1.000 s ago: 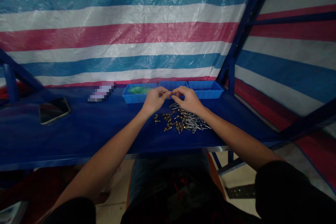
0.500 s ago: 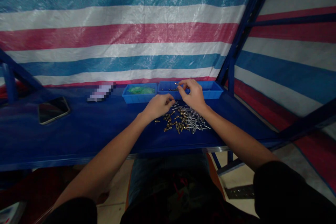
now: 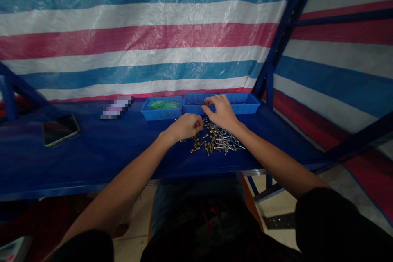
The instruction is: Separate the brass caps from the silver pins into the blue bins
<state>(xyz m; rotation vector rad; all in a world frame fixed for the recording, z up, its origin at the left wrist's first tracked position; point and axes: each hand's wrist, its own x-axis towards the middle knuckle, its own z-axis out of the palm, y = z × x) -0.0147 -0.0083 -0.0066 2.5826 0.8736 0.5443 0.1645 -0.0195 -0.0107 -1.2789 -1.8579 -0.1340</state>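
My right hand (image 3: 221, 111) is over the front of the long blue bin (image 3: 245, 108), thumb and fingers apart, with nothing visible between them. Small metal pieces (image 3: 201, 103) lie inside that bin near my fingertips. My left hand (image 3: 187, 127) rests low over the table at the left edge of the loose pile, fingers curled together; whatever they hold is hidden. Silver pin-like pieces, resembling blind rivets (image 3: 227, 141), lie in a heap below my right wrist. Short brass-coloured screw-like pieces (image 3: 209, 147) are scattered to their left.
A smaller blue bin (image 3: 147, 114) holding green plastic-looking material adjoins the long bin. A phone (image 3: 61, 130) lies on the blue table (image 3: 116, 159) at left, with a blurred-out item (image 3: 117, 107) behind it. Striped sheeting (image 3: 153, 41) and a blue frame post (image 3: 270, 86) bound the table.
My right hand's fingers have parted, and the small metal piece they pinched over the bin no longer shows in them. My left hand stays near the pile, its fingers still curled.
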